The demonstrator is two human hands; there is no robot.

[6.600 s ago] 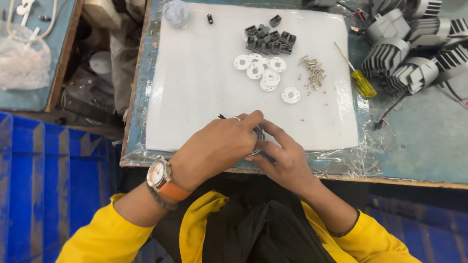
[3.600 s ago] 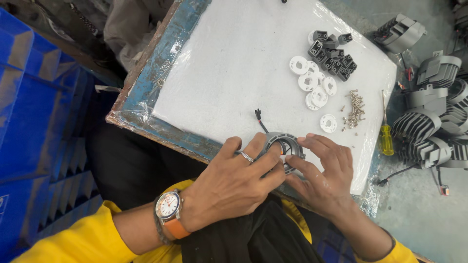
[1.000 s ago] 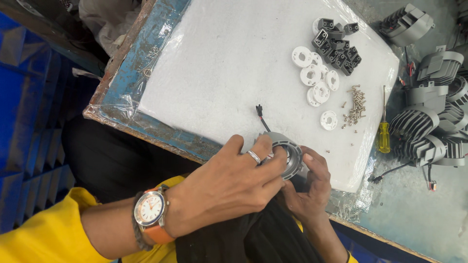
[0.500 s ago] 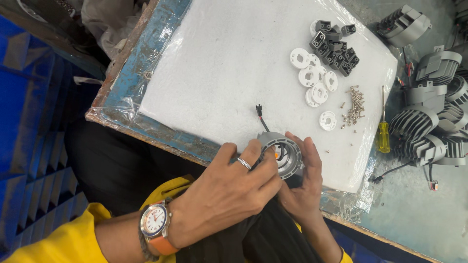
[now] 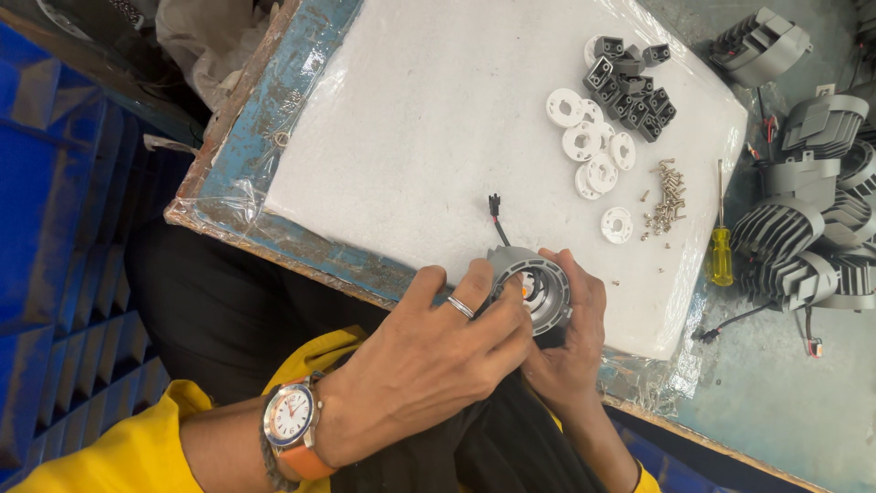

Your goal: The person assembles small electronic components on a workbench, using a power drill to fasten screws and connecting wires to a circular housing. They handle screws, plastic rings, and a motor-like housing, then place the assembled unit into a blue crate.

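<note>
A round grey metal housing [image 5: 540,285] with an open centre sits at the near edge of the white foam pad [image 5: 438,137]. A black wire with a small black connector [image 5: 495,204] runs out of it onto the pad. My right hand [image 5: 570,351] cups the housing from the right and below. My left hand [image 5: 429,361], with a ring and an orange-strapped watch, rests its fingertips on the housing's left rim and inside opening.
White plastic discs [image 5: 584,146], dark grey plastic blocks [image 5: 632,84] and a pile of small screws [image 5: 669,196] lie on the pad's far right. A yellow-handled screwdriver [image 5: 720,245] and several finned grey housings [image 5: 803,228] lie on the bench beyond. Blue crates [image 5: 55,256] stand at left.
The housing has turned so its open face shows more fully. My left fingers have shifted onto its rim; my right hand wraps further around it.
</note>
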